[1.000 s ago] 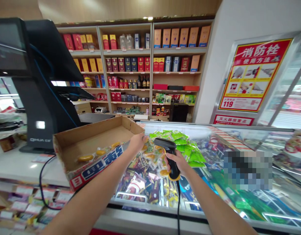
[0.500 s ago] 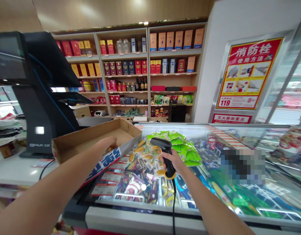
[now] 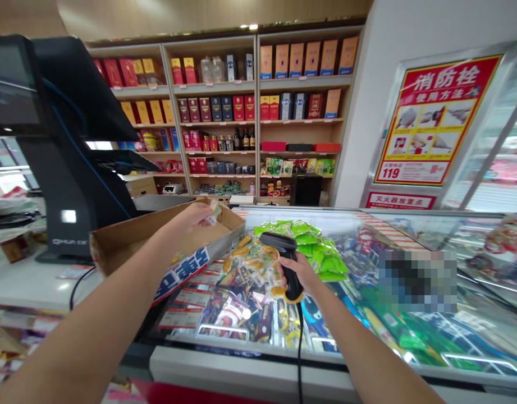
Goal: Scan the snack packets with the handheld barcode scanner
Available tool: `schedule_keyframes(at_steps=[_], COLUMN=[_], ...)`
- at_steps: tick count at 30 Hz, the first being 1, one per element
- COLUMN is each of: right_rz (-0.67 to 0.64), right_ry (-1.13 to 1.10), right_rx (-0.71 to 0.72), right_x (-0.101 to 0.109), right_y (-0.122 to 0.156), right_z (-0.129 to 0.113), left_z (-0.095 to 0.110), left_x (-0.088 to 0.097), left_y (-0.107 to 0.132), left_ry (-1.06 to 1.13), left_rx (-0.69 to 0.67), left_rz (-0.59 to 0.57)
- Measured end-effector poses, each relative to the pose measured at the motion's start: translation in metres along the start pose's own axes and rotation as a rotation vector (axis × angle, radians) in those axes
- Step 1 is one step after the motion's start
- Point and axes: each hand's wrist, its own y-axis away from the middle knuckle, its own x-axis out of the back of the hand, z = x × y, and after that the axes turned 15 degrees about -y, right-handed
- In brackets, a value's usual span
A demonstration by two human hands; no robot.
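Closed on a small clear snack packet, my left hand is raised just over the open cardboard box. The packet's contents are too small to make out. My right hand grips a black barcode scanner by its handle, and its cable hangs down over the counter's front edge. Beneath the scanner, several clear packets with yellow-brown pieces lie on the glass top. Bright green packets are heaped just beyond my right hand.
A black cash-register screen stands at the left on a white counter. The glass-topped freezer stretches across the front, with packaged goods under its glass. Shelves of boxed bottles line the back wall. A pixelated patch covers something at right.
My left hand has come up out of the cardboard box with a packet in its fingers. My right hand keeps hold of the scanner in about the same place.
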Motion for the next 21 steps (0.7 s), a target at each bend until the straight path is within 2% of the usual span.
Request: schedule_keyframes(at_steps=[2,4,7,9,11,14,21], right_rz=[-0.002,-0.006,-0.007,-0.009,-0.021,-0.041,-0.085], right_ry=[-0.001,-0.003,0.0,0.012,0.033,0.071,0.158], right_rx=[-0.009,-0.011,-0.005,-0.004,-0.015,-0.043,-0.073], right_x=[-0.001,-0.001,0.0,0.001,0.001,0.001,0.001], right_y=[0.0,0.0,0.0,0.0,0.001,0.002,0.002], right_z=[-0.001,-0.002,-0.001,-0.001,0.0,0.001,0.0], left_z=[0.008,0.005,-0.013,-0.028,-0.041,-0.055,-0.064], left_x=[-0.025,-0.055,-0.097,-0.115,-0.125,-0.129,-0.127], left_y=[0.017,0.033,0.051,0.056,0.056,0.053,0.048], left_ry=[0.203,0.471,0.686,0.737,0.763,0.775,0.723], left_rx=[0.084,0.122,0.123,0.101,0.056,-0.014,-0.019], left_rz=[-0.058,-0.122,-0.144,-0.119,-0.075,-0.013,0.041])
